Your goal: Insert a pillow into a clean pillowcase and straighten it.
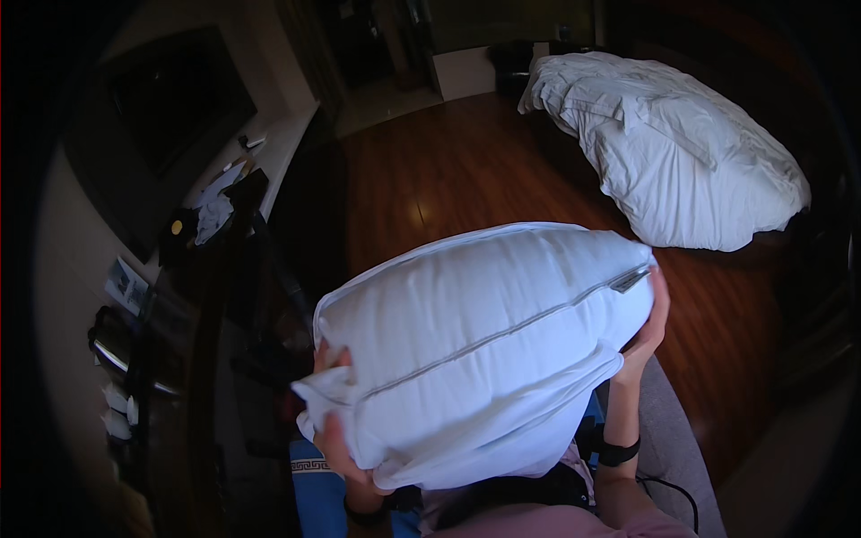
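A plump white pillow (464, 309) is held up in front of my body, its piped seam running lengthwise toward me. Around its sides lies a white pillowcase (511, 424), whose loose edge is bunched along the near side and shows as a rim at the far side. My left hand (340, 437) grips the left end, fingers partly hidden behind a folded corner of cloth. At the right end, my right hand (649, 329) clasps the pillow and case beside a small sewn-in tag (630, 279). Black bands circle both wrists.
A heap of crumpled white bedding (672, 148) lies at the far right, above the wooden floor (417, 175). Along the left wall, a dark desk (202, 323) bears a kettle (111, 346) and white cups (120, 410). Beneath my arms is a blue cloth (313, 497) with a patterned border.
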### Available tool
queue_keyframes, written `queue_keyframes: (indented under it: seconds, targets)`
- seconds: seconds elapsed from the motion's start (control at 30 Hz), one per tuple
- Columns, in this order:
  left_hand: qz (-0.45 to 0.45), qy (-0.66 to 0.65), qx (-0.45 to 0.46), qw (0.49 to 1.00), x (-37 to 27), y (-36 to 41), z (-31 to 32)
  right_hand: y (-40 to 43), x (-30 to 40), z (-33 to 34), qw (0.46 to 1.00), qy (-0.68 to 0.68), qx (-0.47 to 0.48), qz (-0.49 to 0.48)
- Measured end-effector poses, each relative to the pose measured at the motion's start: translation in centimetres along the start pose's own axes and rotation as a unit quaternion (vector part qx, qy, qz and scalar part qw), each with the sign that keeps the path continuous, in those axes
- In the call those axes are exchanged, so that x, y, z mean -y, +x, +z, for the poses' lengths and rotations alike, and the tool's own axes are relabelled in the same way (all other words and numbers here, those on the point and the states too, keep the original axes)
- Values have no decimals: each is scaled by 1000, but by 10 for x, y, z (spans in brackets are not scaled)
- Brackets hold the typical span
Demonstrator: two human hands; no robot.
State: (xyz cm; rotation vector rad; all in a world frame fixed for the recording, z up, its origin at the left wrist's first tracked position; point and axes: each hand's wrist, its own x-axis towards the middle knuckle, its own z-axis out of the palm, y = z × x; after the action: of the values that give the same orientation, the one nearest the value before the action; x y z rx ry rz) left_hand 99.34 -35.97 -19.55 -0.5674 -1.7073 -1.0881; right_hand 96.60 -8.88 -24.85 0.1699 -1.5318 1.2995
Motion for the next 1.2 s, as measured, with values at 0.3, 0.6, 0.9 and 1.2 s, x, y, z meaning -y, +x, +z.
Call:
queue_keyframes:
  seconds: [0.3,0.6,0.9,1.2]
  targets:
    - [-108,34,236,965,34,-17,-13,-24,4,-8,948,53,313,-9]
    - [-308,28,543,781,91,-83,-37,-65,-36,-11,737,-15,641,214]
    - [-550,-77,630,543,103,-99,-43,-64,9,-13,723,-273,633,47]
    - [-533,-88,729,419,66,-96,-26,-46,-16,1,826,-149,543,-23]
